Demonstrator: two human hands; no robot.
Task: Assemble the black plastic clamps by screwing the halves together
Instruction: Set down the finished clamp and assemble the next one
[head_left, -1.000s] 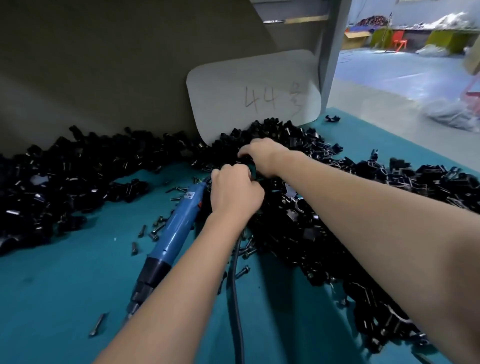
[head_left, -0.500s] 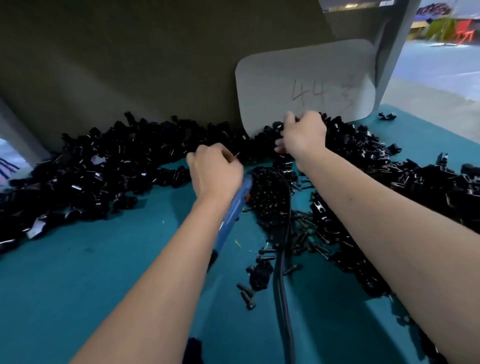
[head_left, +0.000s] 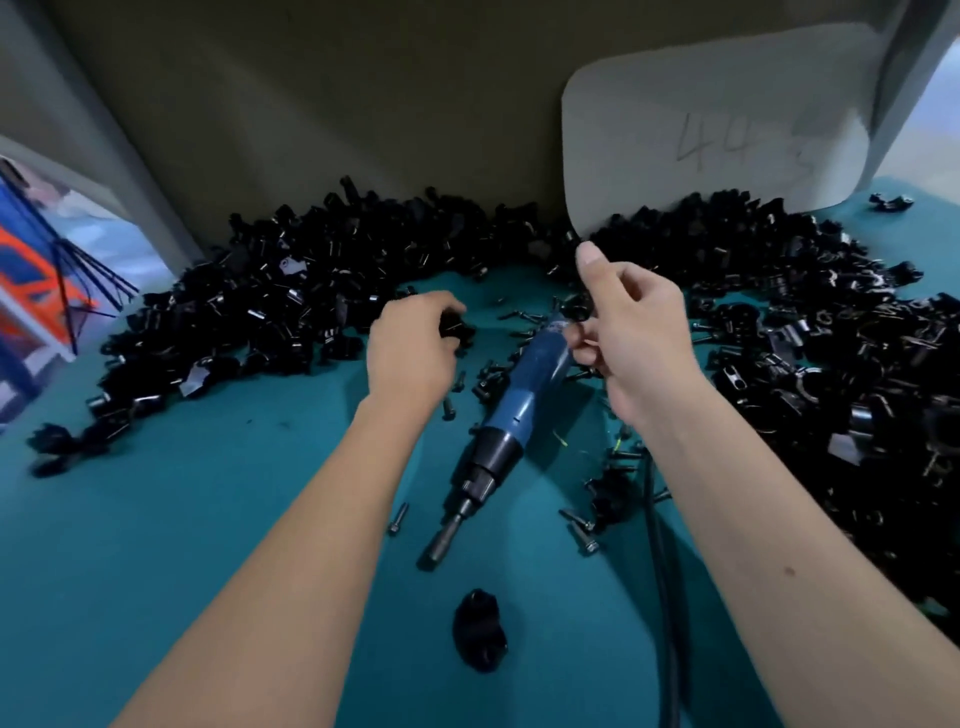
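Two hands over teal tabletop (head_left: 156, 545): left grip (head_left: 413, 345) clasps a black clamp (head_left: 457, 328); right grip (head_left: 631, 332) pinches something small, unclear. Screwdriver (head_left: 511, 410) lies between; clamp heap (head_left: 779, 322) behind.

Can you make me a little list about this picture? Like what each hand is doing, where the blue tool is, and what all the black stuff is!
left hand: fingers curled around a black clamp piece
right hand: raised above the tool, first finger pointing up, pinching something too small to tell
blue screwdriver: lying on the teal table between the arms, tip toward the person, nobody holding it
black pile: lots of clamp pieces heaped along the back and right
screws: loose, scattered around the tool
white card: leaning at the back, "44" written on it
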